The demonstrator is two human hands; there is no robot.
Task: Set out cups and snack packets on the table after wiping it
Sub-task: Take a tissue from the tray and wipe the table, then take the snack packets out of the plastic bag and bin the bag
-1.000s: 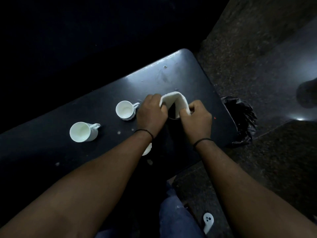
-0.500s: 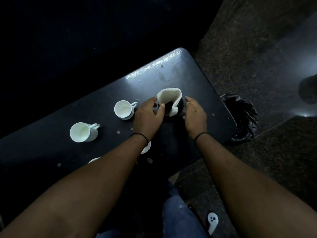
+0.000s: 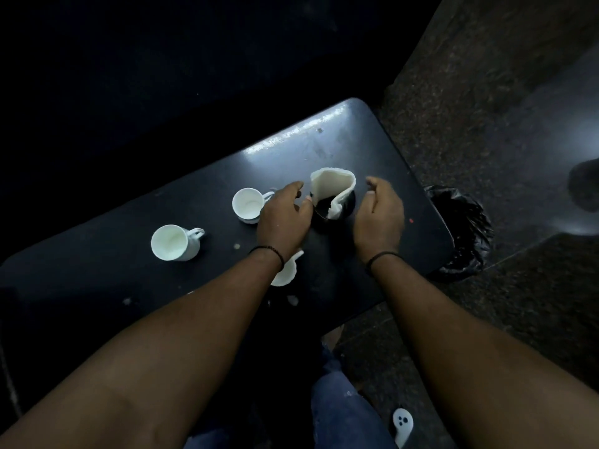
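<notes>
Dark table (image 3: pixel 382 150), both hands' fingers (image 3: pixel 293 189) loose beside cloth-stuffed black cup (image 3: pixel 334 205)

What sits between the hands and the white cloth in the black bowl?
Nothing visible. The left hand and right hand flank the black bowl, and the white cloth stands exposed between them.

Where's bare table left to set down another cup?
Bare patches: the far corner of the black table beyond the black bowl holding a white cloth, and the strip left of the white handled cup. Crowded between that cup, a second white cup and both hands.
</notes>
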